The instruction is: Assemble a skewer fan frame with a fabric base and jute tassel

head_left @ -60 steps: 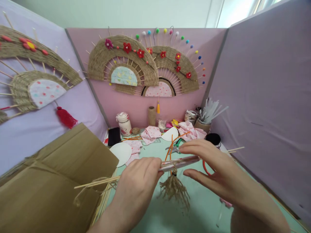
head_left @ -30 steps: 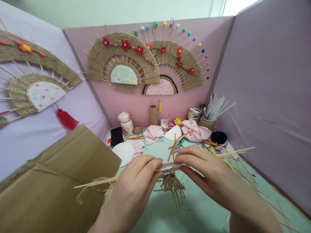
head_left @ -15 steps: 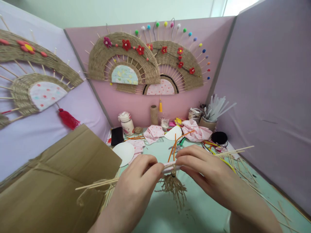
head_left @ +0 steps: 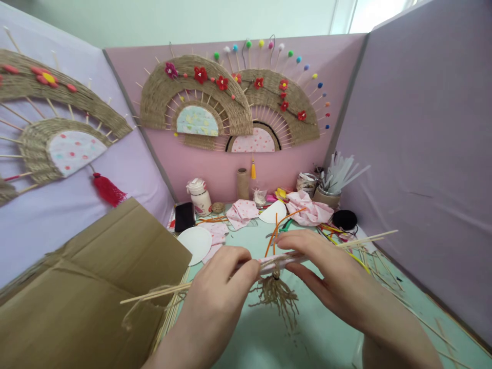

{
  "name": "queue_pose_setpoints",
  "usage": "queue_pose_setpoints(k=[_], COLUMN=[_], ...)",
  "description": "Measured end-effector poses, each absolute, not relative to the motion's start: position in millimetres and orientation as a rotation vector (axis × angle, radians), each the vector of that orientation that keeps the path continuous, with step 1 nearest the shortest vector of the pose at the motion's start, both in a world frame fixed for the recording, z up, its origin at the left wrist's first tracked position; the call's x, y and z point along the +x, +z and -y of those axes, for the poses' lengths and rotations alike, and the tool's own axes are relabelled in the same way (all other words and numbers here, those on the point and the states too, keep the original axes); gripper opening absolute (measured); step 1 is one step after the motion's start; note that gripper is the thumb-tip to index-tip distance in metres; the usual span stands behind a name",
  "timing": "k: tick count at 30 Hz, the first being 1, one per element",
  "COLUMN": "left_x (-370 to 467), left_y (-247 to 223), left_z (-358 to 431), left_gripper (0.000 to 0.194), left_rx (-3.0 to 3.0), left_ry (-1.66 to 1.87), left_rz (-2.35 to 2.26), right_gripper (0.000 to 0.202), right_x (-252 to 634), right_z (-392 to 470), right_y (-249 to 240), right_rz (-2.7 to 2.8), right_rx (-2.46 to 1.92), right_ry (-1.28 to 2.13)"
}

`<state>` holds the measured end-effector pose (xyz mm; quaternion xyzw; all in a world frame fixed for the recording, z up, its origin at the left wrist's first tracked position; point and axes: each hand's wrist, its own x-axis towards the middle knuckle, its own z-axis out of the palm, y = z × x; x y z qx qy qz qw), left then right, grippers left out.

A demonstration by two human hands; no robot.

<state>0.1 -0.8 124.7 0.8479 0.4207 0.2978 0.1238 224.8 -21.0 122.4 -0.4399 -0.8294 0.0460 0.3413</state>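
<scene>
My left hand (head_left: pixel 221 300) is closed on the left end of a narrow pink fabric-covered fan base (head_left: pixel 272 264), seen edge-on, its thumb along the near side. My right hand (head_left: pixel 330 282) grips the right end between fingers above and thumb below. Twine runs along the edge, and a frayed twine tassel (head_left: pixel 277 294) hangs from the middle. Thin wooden sticks stick out past both hands, left sticks (head_left: pixel 154 294) and right sticks (head_left: pixel 371 238). Orange strips (head_left: pixel 272 237) rise just beyond it. My palms hide much of the piece.
A cardboard sheet (head_left: pixel 96 277) leans at left. Behind lie a white disc (head_left: pixel 195 245), green-handled pliers (head_left: pixel 285 225), pink cloth (head_left: pixel 309 209), a phone (head_left: pixel 185 217), a bottle (head_left: pixel 199 197) and a black coil (head_left: pixel 345 220). Loose sticks (head_left: pixel 418 320) lie at right. Woven fans (head_left: pixel 196 77) hang behind.
My right fingers have parted a little from the thumb, showing more of the fabric edge. The piece tilts slightly up at the right, and the tassel has swung a little right.
</scene>
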Motion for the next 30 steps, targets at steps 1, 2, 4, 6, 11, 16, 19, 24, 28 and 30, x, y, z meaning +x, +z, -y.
queue_pose_setpoints(k=[1,2,4,6,11,16,19,24,28,30], left_x=[0,0,0,-1,-1,4,5,3,2,1], left_y=[125,125,125,124,124,127,126,122,122,122], left_z=[1,1,1,2,1,2,2,0,-2,-3], left_gripper=[0.013,0.013,0.013,0.014,0.014,0.019,0.019,0.018,0.018,0.017], left_rx=[2.47,2.474,2.494,2.53,2.588,2.371,2.301,2.414,2.434,2.477], left_ry=[0.88,0.888,0.898,0.892,0.894,0.898,0.926,0.977,0.987,1.001], left_rz=[-1.224,-1.22,-1.209,-1.194,-1.168,-1.238,-1.271,-1.186,-1.203,-1.194], right_gripper=[0.032,0.035,0.036,0.032,0.026,0.027,0.03,0.038,0.042,0.04], right_x=[224,224,222,220,220,221,222,228,243,255], right_z=[21,21,21,21,20,19,20,27,47,62], right_y=[121,120,120,122,125,122,123,130,133,130], right_rz=[2.143,2.133,2.134,2.138,2.13,2.137,2.137,2.012,1.859,1.777], right_rx=[-1.146,-1.138,-1.106,-1.068,-1.034,-1.024,-1.007,-0.942,-1.055,-1.14], right_ry=[0.122,0.128,0.155,0.185,0.169,0.171,0.164,0.048,-0.04,-0.062])
